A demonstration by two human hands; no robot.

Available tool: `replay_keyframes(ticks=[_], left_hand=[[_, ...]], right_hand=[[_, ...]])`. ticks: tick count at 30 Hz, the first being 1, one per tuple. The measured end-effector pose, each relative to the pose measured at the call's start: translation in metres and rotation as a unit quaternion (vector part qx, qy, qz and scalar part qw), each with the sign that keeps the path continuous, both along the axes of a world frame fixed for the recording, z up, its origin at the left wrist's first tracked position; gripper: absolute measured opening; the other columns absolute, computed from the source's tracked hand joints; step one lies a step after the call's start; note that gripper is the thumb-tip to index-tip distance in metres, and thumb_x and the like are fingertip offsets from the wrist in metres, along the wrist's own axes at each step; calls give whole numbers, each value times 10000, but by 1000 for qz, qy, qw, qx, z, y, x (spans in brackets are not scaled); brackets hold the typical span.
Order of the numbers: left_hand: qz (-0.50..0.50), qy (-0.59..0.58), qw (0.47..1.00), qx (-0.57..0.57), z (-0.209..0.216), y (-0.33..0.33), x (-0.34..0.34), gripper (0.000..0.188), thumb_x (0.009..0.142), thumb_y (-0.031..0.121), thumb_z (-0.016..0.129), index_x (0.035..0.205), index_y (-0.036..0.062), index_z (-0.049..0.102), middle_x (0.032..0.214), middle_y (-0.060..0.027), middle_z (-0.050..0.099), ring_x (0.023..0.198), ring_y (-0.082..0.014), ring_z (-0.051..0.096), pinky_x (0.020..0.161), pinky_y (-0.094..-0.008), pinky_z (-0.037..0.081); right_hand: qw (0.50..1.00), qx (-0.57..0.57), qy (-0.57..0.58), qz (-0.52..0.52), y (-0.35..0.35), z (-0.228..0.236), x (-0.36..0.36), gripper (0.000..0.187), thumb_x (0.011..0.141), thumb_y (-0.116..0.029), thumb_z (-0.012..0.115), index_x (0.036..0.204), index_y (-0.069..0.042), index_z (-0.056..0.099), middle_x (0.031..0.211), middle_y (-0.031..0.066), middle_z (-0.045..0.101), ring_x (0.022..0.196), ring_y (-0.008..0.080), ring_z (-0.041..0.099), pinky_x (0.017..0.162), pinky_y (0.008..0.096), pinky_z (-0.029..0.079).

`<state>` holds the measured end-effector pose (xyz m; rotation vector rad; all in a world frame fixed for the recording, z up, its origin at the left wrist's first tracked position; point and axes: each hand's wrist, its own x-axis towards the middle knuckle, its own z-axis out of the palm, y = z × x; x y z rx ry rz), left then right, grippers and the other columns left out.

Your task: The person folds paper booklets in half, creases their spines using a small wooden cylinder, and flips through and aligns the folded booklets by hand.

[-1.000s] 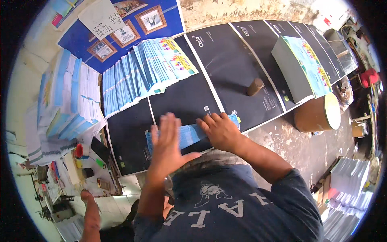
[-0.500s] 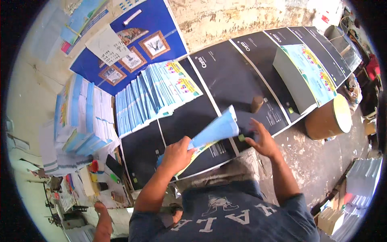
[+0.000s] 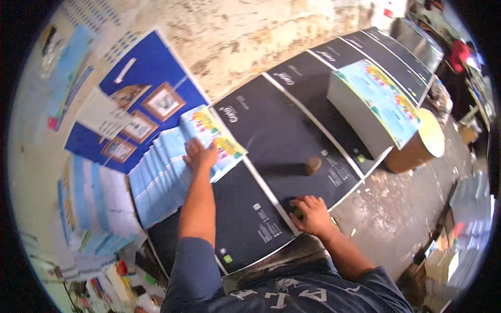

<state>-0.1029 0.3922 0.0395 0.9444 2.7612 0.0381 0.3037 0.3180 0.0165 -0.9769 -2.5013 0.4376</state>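
My left hand (image 3: 201, 155) lies on the fanned row of folded blue printed sheets (image 3: 162, 177), near their colourful far end. Its fingers are stretched over the top sheet and grip nothing visible. At the near edge of the black-covered table (image 3: 245, 208) rests my right hand (image 3: 311, 215), its fingers bent and a little apart with nothing visible in them. Beyond that hand a small brown cylinder (image 3: 313, 165) stands on the black surface.
A tall stack of printed sheets (image 3: 376, 104) sits toward the table's right end, beside a brown drum (image 3: 417, 143). More stacked booklets (image 3: 96, 203) stand at the left. A blue board with framed pictures (image 3: 141, 104) leans against the wall.
The folded blue sheet that my left hand held over the table is now out of that hand. My left hand has moved forward onto the row; my right hand has come down to the table edge.
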Motion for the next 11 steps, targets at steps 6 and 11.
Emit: replay_keyframes(ticks=[6, 11], left_hand=[[-5, 11, 995, 99, -5, -2, 0, 928, 941, 677, 365, 1564, 43, 96, 1616, -221, 136, 1513, -339, 75, 1175, -586, 26], [-138, 188, 858, 457, -6, -51, 11, 812, 889, 455, 644, 1477, 24, 287, 1461, -247, 392, 1348, -417, 389, 1087, -623, 229]], right_hand=[[979, -189, 61, 38, 9, 11, 5, 362, 842, -318, 687, 1118, -89, 636, 1000, 120, 634, 918, 339, 609, 795, 463, 468], [833, -370, 370, 180, -9, 209, -23, 325, 871, -257, 672, 1131, -69, 618, 1025, 232, 640, 1098, 397, 599, 934, 515, 455]])
